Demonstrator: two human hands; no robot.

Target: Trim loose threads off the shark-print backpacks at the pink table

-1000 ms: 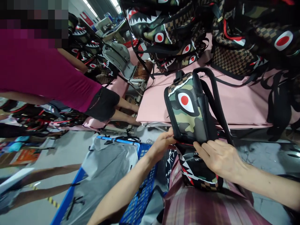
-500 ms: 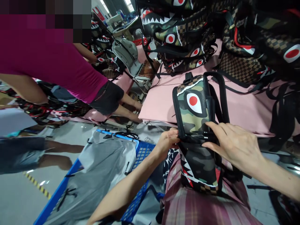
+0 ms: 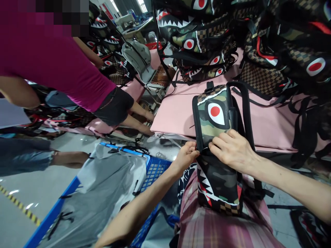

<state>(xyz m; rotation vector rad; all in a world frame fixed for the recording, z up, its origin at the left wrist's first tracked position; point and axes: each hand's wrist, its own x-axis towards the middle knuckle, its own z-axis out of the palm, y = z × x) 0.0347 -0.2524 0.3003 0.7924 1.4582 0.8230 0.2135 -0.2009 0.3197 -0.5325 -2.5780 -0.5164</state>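
A camouflage bag (image 3: pixel 219 182) with a red-and-white eye and shark teeth rests upright on my lap and against the edge of the pink table (image 3: pixel 172 115). At the left edge of its flap, my left hand (image 3: pixel 188 153) pinches the dark trim. My right hand (image 3: pixel 230 150) lies across the flap's lower part with its fingers curled, the fingertips close to my left hand. Whatever small piece sits between the right fingertips is too small to make out. A black strap loops behind the bag.
Similar bags (image 3: pixel 196 41) are piled at the back of the table. A blue crate (image 3: pixel 155 172) lined with grey sheeting (image 3: pixel 103 193) stands at lower left. A person in a magenta top (image 3: pixel 57 69) leans at the left, with another person's legs below.
My right hand has moved left across the flap, its fingers curling near my left hand. The view has shifted slightly, and the people at the left appear farther left.
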